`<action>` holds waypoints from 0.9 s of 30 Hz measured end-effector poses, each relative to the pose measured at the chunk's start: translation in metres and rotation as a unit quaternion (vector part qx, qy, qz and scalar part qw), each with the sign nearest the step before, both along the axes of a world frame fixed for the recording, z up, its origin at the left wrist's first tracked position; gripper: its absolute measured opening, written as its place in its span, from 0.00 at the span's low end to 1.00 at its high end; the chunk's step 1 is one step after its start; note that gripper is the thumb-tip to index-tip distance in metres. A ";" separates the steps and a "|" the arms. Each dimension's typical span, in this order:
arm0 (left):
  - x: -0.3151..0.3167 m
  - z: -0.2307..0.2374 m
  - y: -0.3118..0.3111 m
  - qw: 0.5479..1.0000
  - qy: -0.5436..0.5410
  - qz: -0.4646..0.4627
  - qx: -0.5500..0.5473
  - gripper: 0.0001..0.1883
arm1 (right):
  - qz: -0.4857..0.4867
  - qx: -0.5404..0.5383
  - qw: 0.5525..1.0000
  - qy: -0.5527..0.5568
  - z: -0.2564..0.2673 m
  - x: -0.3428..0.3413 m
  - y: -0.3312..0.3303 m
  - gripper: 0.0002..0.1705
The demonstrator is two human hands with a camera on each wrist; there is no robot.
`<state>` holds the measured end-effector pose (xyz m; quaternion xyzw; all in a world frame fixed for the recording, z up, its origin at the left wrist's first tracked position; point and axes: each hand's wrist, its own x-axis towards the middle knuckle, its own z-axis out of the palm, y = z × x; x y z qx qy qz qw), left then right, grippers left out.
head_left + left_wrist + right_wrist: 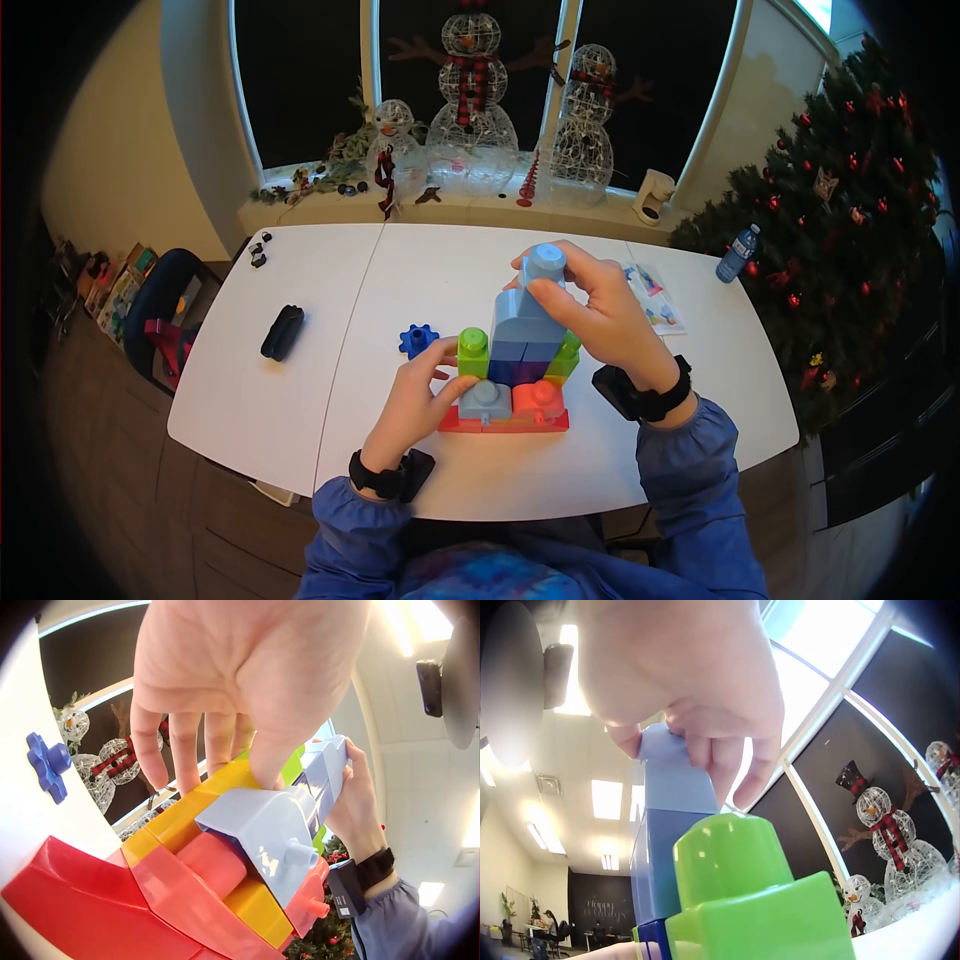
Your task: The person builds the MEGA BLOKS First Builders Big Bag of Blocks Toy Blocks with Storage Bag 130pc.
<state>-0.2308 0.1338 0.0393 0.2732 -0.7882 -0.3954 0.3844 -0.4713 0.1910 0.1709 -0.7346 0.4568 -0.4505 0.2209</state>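
Note:
A block structure stands on the white table, with a red base (548, 425), a grey block (485, 400) and a coral block (538, 400) at the front. Green blocks (473, 352) flank dark blue ones, and light blue blocks (527, 318) rise in the middle. My right hand (610, 310) pinches the topmost light blue block (545, 262) between thumb and fingers; the right wrist view shows it over that block (679, 776). My left hand (412, 400) holds the structure's left side, its thumb beside the grey block (251, 825) and yellow block (187, 810).
A dark blue gear-shaped piece (419, 340) lies left of the structure. Farther left is a black case (283, 333). A printed sheet (655, 298) and a water bottle (738, 254) are on the right. Snowman decorations (470, 100) stand behind the table (400, 270).

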 end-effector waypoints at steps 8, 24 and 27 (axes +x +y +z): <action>0.002 0.003 -0.003 1.000 -0.019 -0.008 -0.002 0.25 | 0.016 0.033 0.996 -0.083 -0.048 -0.027 0.010 0.41; -0.013 -0.004 -0.044 1.000 -0.008 -0.020 0.008 0.26 | -0.120 -0.014 0.990 -0.077 -0.112 -0.028 0.012 0.25; -0.010 0.003 -0.047 0.999 -0.028 -0.036 0.010 0.26 | -0.122 -0.007 0.990 -0.077 -0.111 -0.030 0.011 0.25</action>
